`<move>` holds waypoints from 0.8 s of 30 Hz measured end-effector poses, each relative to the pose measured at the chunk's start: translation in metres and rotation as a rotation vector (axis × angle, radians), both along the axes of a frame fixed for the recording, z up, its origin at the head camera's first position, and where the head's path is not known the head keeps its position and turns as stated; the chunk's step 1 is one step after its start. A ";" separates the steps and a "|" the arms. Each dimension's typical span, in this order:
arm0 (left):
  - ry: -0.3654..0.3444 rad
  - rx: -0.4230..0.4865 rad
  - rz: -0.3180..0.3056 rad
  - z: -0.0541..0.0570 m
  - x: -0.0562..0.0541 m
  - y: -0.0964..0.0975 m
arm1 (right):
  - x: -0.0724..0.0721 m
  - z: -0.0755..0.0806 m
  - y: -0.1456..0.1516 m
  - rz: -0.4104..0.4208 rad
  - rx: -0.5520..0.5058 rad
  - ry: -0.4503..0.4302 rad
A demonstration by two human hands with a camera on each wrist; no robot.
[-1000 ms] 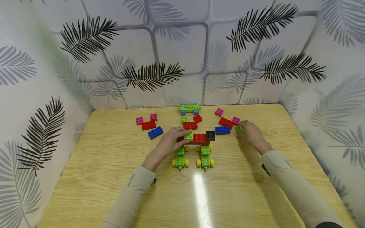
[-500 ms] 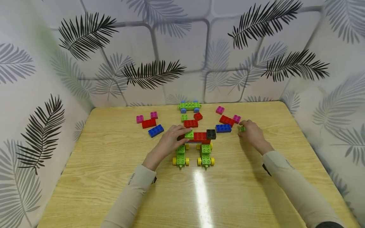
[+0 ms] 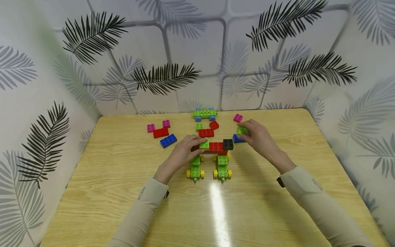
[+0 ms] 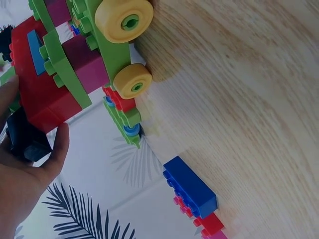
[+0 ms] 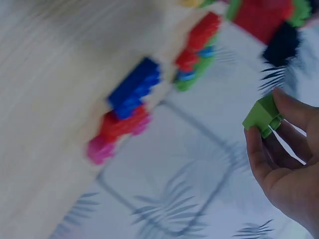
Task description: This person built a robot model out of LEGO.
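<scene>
In the middle of the table stands a toy-brick model: a red beam (image 3: 216,147) raised on two green bases with yellow wheels (image 3: 229,173). A black brick (image 3: 228,144) sits on its right end, and a green brick (image 3: 204,144) is on top near the left. My left hand (image 3: 182,151) grips the model's left end; its thumb and fingers surround another black brick (image 4: 25,137) in the left wrist view. Off to the right, my right hand (image 3: 262,140) pinches a small green brick (image 5: 261,117) above the table, partly covering a blue brick (image 3: 237,138).
Behind the model lie two red bricks (image 3: 206,132), a green brick (image 3: 199,127) and a green wheeled base (image 3: 205,114). Pink bricks (image 3: 151,128), a red brick (image 3: 161,132) and a blue brick (image 3: 168,140) lie at the left. A patterned wall (image 3: 197,85) rises behind the table.
My right hand has lifted the small green brick from the table's right side and carried it left, toward the model. My left hand has kept its grip on the model.
</scene>
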State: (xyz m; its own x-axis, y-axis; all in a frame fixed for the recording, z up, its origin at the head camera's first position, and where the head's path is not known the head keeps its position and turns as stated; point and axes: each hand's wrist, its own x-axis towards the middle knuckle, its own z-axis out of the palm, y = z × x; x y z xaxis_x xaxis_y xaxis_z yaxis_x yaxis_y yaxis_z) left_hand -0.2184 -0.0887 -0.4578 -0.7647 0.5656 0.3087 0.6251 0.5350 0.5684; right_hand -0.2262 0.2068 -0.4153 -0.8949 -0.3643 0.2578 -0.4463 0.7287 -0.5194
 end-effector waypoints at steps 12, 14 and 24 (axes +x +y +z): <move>0.012 0.020 -0.006 -0.001 0.002 0.002 | 0.017 0.024 -0.056 0.236 0.059 0.061; 0.014 0.015 -0.001 -0.001 0.002 0.002 | 0.017 0.022 -0.060 0.248 0.099 0.078; 0.006 -0.011 0.011 0.001 0.003 0.002 | 0.013 0.005 -0.070 0.245 0.203 0.089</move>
